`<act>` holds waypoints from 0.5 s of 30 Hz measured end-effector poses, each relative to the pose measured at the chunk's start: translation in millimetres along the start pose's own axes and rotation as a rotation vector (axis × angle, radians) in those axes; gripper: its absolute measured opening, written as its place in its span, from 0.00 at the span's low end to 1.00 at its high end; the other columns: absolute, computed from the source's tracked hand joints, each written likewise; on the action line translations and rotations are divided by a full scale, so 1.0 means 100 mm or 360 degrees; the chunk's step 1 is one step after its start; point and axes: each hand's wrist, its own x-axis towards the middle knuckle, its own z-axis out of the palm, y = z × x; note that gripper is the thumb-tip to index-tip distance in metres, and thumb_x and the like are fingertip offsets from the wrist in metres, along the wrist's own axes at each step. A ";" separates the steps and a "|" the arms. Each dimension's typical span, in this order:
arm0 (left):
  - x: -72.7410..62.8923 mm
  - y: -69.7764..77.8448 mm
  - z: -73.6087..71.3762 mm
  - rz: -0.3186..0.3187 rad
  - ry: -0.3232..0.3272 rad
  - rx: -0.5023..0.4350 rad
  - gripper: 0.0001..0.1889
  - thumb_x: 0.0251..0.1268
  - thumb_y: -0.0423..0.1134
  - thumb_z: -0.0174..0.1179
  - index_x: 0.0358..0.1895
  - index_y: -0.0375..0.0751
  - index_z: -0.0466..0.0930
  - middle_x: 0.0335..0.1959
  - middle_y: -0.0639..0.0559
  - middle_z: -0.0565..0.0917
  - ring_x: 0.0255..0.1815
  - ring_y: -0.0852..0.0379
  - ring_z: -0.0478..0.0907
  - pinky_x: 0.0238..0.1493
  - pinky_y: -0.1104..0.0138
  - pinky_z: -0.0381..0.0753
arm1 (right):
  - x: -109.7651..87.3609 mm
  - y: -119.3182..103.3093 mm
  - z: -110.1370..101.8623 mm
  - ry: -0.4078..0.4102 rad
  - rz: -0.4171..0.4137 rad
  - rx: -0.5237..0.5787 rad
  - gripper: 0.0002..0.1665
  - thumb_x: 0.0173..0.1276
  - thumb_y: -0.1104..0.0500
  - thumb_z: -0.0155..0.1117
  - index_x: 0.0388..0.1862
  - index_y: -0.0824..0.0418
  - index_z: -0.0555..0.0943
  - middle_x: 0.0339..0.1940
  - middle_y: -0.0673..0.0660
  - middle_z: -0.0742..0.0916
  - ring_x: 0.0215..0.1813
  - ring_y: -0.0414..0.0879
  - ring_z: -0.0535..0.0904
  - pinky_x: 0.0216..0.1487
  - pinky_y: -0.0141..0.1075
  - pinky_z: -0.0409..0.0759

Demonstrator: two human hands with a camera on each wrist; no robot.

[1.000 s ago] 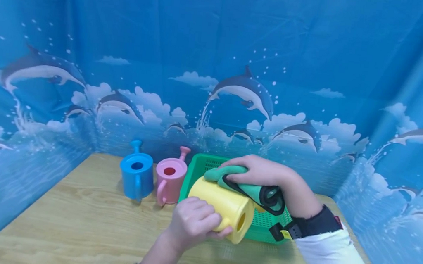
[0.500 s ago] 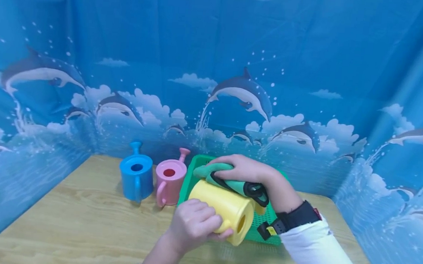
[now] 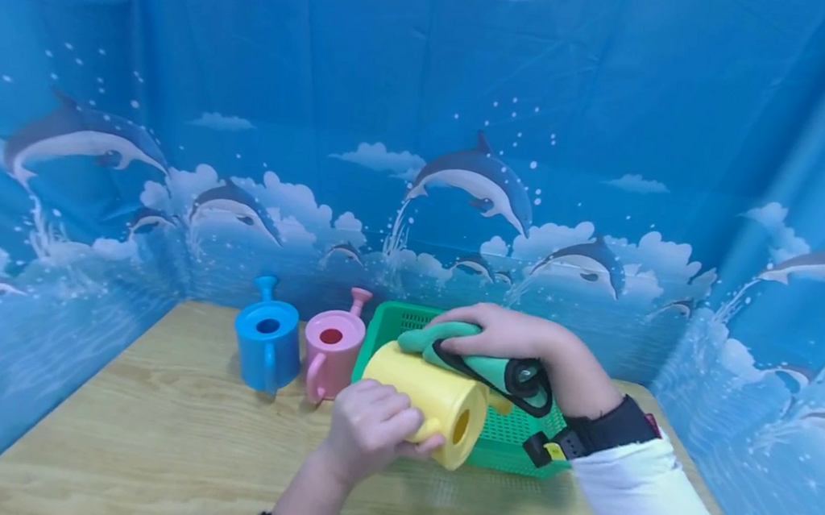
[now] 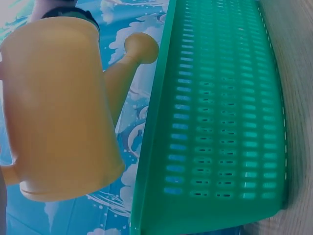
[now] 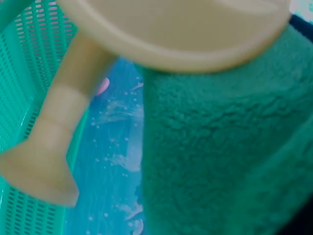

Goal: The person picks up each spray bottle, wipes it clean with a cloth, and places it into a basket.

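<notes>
Tilted on its side over the green basket is a yellow watering can (image 3: 418, 375), its top opening turned toward the lower right. My left hand (image 3: 370, 428) grips it by the handle. With my right hand (image 3: 504, 333) I hold a folded green cloth (image 3: 487, 370) with black edging against the can's upper side. The left wrist view shows the can's body (image 4: 58, 107) and its spout (image 4: 122, 81), while my left fingers are mostly out of frame there. In the right wrist view the fuzzy cloth (image 5: 220, 142) lies close under the can's rim, beside the spout (image 5: 58, 127).
The perforated green basket (image 3: 513, 458) stands on the wooden table (image 3: 151, 431), below the can. Left of it stand a pink watering can (image 3: 339, 357) and a blue watering can (image 3: 267, 351), both upright. A dolphin-printed curtain (image 3: 368, 84) encloses the table's back and sides.
My right hand slid left with the cloth along the can, then came back right. The yellow watering can has shifted slightly left and up, still in my left hand's grip.
</notes>
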 end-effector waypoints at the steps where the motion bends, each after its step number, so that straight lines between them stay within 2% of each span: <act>1: 0.00 -0.01 0.00 0.0001 0.0003 0.0001 0.26 0.70 0.52 0.52 0.12 0.50 0.63 0.09 0.62 0.63 0.10 0.67 0.59 0.17 0.79 0.54 | -0.03 0.01 -0.01 -0.0007 -0.0003 0.0011 0.22 0.74 0.49 0.53 0.64 0.50 0.75 0.63 0.52 0.79 0.63 0.48 0.74 0.60 0.45 0.75; 10: 0.02 -0.06 -0.03 0.0001 0.0021 0.0013 0.26 0.70 0.52 0.53 0.12 0.50 0.62 0.09 0.62 0.63 0.10 0.67 0.60 0.16 0.79 0.56 | -0.24 0.12 -0.07 -0.0011 0.0050 0.0028 0.24 0.74 0.48 0.52 0.66 0.52 0.73 0.67 0.56 0.76 0.70 0.55 0.68 0.65 0.53 0.70; 15: 0.00 -0.06 -0.03 0.0004 0.0029 0.0011 0.26 0.69 0.51 0.54 0.12 0.49 0.63 0.09 0.62 0.64 0.10 0.67 0.60 0.16 0.79 0.57 | -0.29 0.14 -0.07 0.0015 0.0071 0.0007 0.25 0.74 0.46 0.51 0.66 0.51 0.73 0.68 0.57 0.75 0.71 0.58 0.67 0.65 0.55 0.69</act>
